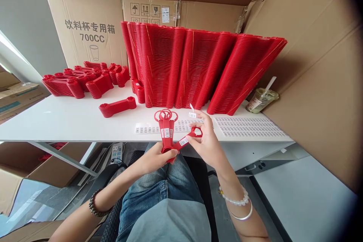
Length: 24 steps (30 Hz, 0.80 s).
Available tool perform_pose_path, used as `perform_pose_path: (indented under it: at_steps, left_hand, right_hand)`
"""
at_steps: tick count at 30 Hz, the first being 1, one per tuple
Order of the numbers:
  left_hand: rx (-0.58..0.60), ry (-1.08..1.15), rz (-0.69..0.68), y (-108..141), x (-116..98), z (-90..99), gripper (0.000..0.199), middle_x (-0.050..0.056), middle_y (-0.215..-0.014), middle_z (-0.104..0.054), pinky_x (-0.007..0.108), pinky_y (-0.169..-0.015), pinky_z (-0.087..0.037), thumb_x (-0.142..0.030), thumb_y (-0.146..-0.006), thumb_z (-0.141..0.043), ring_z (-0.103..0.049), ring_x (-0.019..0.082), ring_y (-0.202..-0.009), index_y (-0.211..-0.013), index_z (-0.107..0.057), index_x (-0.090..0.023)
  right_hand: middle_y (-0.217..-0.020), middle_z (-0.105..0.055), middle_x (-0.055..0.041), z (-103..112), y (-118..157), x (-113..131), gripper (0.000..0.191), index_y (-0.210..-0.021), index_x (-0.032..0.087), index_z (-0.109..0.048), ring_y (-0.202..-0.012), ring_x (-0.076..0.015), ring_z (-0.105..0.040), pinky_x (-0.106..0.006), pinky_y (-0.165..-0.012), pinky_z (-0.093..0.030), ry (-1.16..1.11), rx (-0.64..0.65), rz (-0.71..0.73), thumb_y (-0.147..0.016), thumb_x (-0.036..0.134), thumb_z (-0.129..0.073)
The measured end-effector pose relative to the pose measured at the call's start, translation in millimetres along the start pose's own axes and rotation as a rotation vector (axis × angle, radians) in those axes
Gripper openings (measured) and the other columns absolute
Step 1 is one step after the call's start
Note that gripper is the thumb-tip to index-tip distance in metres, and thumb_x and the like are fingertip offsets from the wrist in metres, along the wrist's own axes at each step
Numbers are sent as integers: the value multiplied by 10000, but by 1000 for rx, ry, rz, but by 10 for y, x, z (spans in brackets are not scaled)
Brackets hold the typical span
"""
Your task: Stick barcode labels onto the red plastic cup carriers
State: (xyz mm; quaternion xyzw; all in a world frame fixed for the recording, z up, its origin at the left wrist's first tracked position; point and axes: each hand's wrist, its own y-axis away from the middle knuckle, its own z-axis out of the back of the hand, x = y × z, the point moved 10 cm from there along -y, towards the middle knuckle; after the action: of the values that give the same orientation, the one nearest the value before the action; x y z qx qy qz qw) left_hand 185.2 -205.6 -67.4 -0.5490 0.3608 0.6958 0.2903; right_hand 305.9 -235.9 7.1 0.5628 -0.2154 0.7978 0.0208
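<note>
My left hand (159,159) is closed round the lower end of several fanned red plastic strips with ring ends (166,132); white barcode labels show on them. One strip swings out to the right, also bearing a label. My right hand (208,138) holds this red strip (184,141) near its ring, between thumb and fingers. At the tip of its raised index finger is a small white barcode label (192,115). Behind the hands, a label sheet (147,128) lies on the white table (70,121), partly hidden by the strips and my right hand.
Tall stacks of red strips (164,68) stand at the back, the right one leaning. Shorter bundles (99,85) lie at left, with a single bundle (117,106) nearer. A second label sheet (249,126) and a drink cup (262,100) are at right. Cardboard (90,7) walls the table.
</note>
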Motion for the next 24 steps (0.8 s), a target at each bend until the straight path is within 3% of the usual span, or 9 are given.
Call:
perform_pose_path:
  at_steps: [7,12,15,17,21,24]
  left_hand:
    - [-14,-15,-28,0,-17,4,274,-26,-608,-498,231,-477,-268,-407,-850,-506,-344,71,-489,-807,-540,-138]
    - [-60,-7,-61,54,-53,36,290,-23,-621,-495,231,-485,-265,-421,-858,-499,-341,73,-504,-778,-524,-142]
    - [-44,-5,-84,94,-107,24,295,-24,-609,-476,230,-499,-271,-417,-863,-495,-348,78,-527,-734,-499,-152]
    - [-30,-6,-88,117,-131,13,297,-20,-620,-481,231,-510,-276,-415,-865,-503,-355,81,-543,-723,-491,-154]
    - [-12,9,-63,135,-118,-11,287,-13,-645,-505,235,-524,-280,-415,-869,-505,-365,86,-558,-764,-510,-148]
    - [-33,12,-81,122,-115,2,278,-20,-640,-492,239,-540,-290,-409,-866,-509,-367,90,-568,-753,-499,-155]
  right_hand:
    - [-1318,-371,-79,-38,32,82,589,-1330,320,-410,-1098,-195,-542,-301,-744,-650,108,-35,74,-801,95,-540]
    - [-1391,-322,-121,-169,171,237,598,-1373,307,-395,-1192,-251,-538,-352,-754,-659,311,-101,266,-847,59,-533]
    - [-1437,-307,-135,-207,269,378,576,-1410,321,-357,-1322,-291,-457,-435,-877,-626,511,-174,439,-910,66,-490]
    - [-1457,-314,-137,-151,290,458,583,-1427,321,-337,-1391,-306,-382,-521,-1010,-542,646,-249,527,-923,69,-485]
    - [-1458,-336,-176,68,215,480,573,-1423,256,-343,-1399,-343,-363,-611,-1083,-429,743,-356,528,-907,142,-565]
    - [-1432,-370,-206,62,221,463,598,-1415,209,-334,-1386,-353,-373,-613,-1075,-423,715,-346,506,-890,230,-619]
